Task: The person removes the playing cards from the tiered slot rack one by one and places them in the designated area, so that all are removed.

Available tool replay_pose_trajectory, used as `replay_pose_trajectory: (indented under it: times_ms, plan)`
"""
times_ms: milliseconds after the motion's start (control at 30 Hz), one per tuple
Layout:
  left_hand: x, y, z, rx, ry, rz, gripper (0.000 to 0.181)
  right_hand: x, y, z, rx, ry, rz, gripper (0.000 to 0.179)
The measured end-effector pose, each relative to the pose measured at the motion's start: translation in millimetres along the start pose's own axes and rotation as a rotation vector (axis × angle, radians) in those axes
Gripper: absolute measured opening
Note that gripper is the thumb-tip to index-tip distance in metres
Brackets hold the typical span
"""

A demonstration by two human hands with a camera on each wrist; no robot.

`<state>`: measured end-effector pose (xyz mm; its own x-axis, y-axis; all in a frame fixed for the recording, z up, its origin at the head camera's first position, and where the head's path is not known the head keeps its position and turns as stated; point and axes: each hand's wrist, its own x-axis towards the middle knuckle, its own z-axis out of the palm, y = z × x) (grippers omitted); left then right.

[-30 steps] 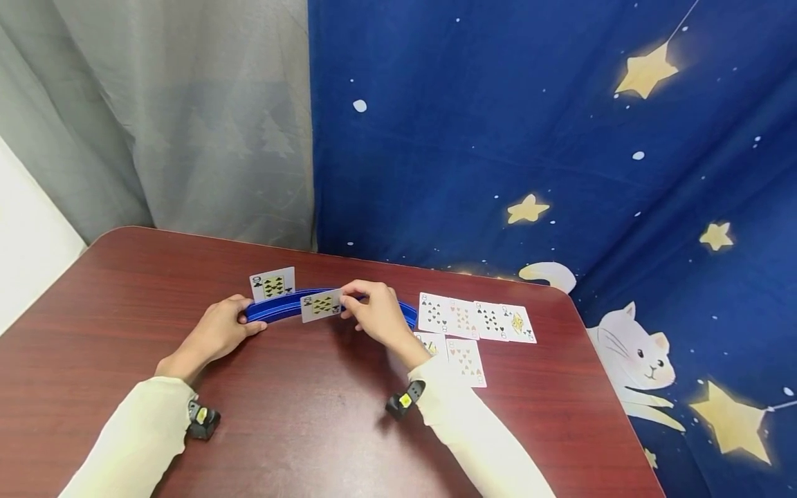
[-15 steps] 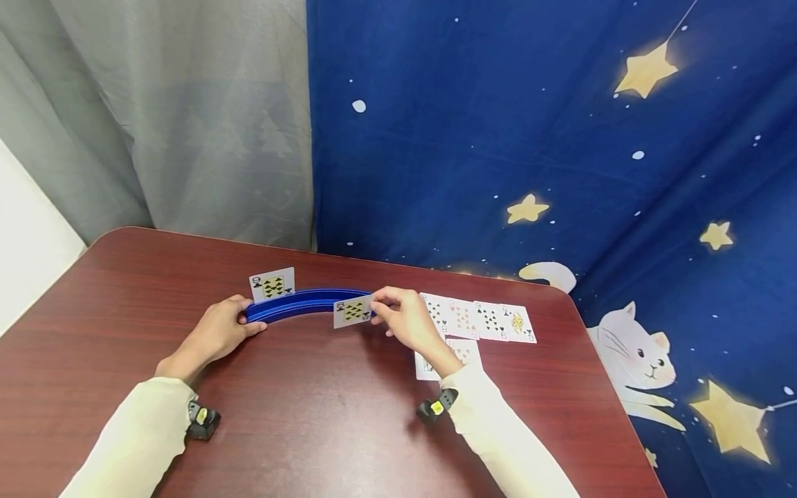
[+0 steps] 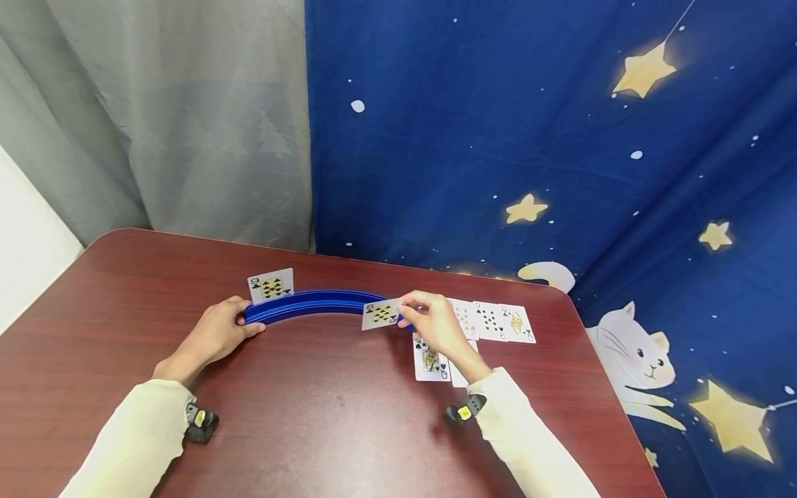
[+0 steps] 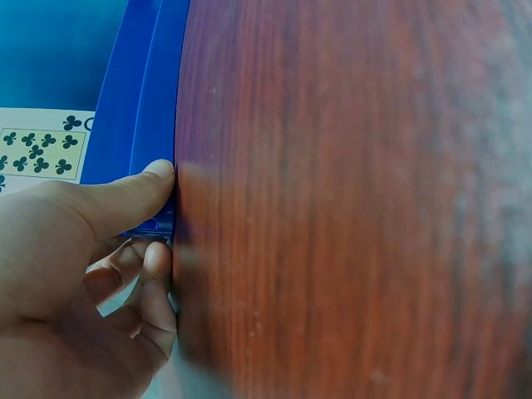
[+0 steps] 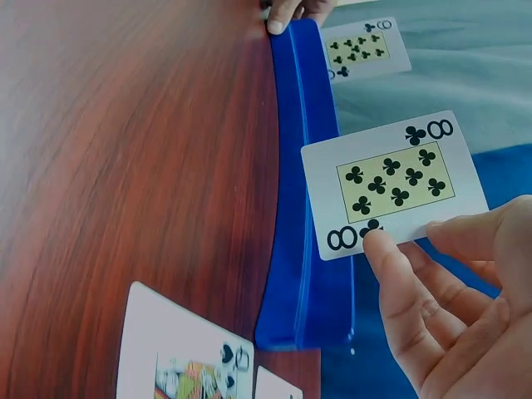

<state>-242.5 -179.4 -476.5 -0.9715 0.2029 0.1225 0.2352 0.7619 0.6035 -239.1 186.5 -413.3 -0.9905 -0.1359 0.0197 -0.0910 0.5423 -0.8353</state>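
Observation:
A curved blue card holder (image 3: 311, 303) lies on the table, with my left hand (image 3: 214, 335) gripping its left end. In the left wrist view the thumb presses on top of that holder (image 4: 137, 108) while the other fingers curl at its end. A nine of clubs (image 3: 271, 285) stands upright in the holder near this hand. My right hand (image 3: 441, 326) pinches an eight of clubs (image 5: 395, 184) by one edge, between thumb and fingers. That card is over the holder's right part; whether it touches the slot I cannot tell.
Right of the holder, face-up cards lie in two rows on the brown table (image 3: 299, 415). The back row has a spade card (image 3: 490, 321) and a face card (image 3: 517, 324); the front row has a queen of spades (image 3: 429, 360). My right arm hides some cards. Curtains (image 3: 436, 138) hang behind.
My right hand has carried the eight of clubs rightward along the holder, from near its middle toward its right end. The left hand and the nine of clubs have stayed put.

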Motion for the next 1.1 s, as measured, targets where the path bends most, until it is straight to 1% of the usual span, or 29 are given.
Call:
replay_pose_trajectory:
  times_ms: [167,333,400,567,867,1100]
  plan:
    - [0.1,-0.7,0.2,-0.004,0.000,0.001,0.022,-3.4,5.4,-12.0,0.012,0.012,0.025,0.007]
    - [1.0,-0.3,-0.7,-0.011,-0.003,-0.009,0.023,-6.8,12.8,-22.5,0.007,0.025,0.028,0.005]
    - [1.0,-0.3,-1.0,-0.009,-0.004,-0.011,0.024,-8.3,16.5,-26.5,-0.014,0.030,0.031,0.004]
    - [0.5,-0.8,-0.3,-0.008,-0.002,-0.005,0.021,-13.3,25.5,-37.4,-0.044,0.044,0.067,0.006]
    - [-0.4,0.3,0.3,-0.015,-0.002,-0.011,0.020,-18.8,43.3,-58.2,-0.059,0.077,0.085,0.006]
    - [0.2,1.0,0.2,-0.010,-0.001,-0.007,0.020,-23.1,56.3,-71.5,-0.068,0.099,0.115,0.006]
